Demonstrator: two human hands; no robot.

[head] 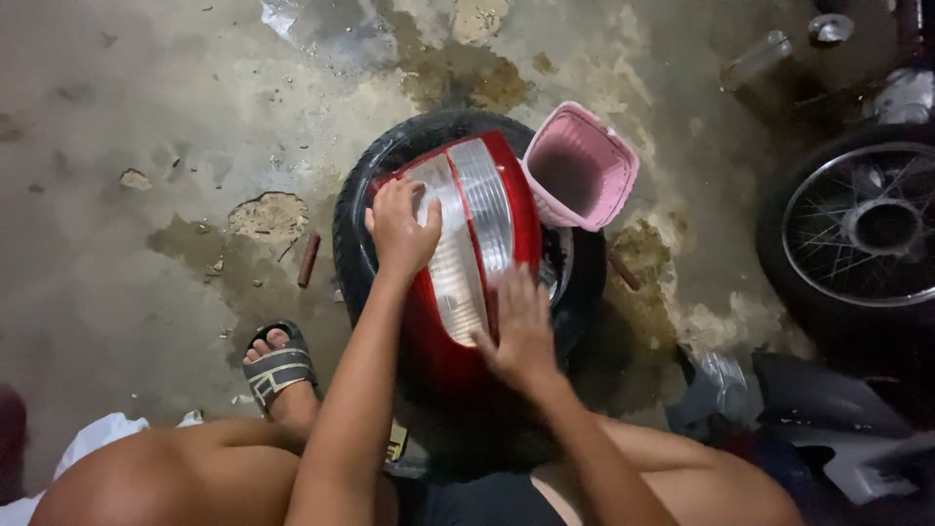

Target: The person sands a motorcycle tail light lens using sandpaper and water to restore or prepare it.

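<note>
Step in hand looks like wiping or pressing the lens: both bare hands lie flat on a red and clear plastic vehicle tail-light housing [466, 255], which rests across the top of a black rubber tyre [390, 161] on the floor, just ahead of the person's knees. Right hand [524, 329] is spread, palm down on the near clear strip and red edge, not clenched, grasping nothing. Left hand [399, 230] sits further up on the clear lens, fingers loosely bent over its left edge; whether it pinches a cloth or pad I cannot tell. Next move, as a judgement, calls for one hand steadying the housing since it only balances on the tyre rim and could slide. Left of the left hand, a foot in a grey strapped sandal [280, 368], and a small brown stick-like piece [309, 259] on the stained, wet concrete floor [146, 117]. Just beyond the right hand, a pink ribbed plastic basket [581, 166] leans on the tyre, touching the housing's far edge, crowding that side. Far right, a spoked motorcycle wheel [865, 230], well apart.
</note>
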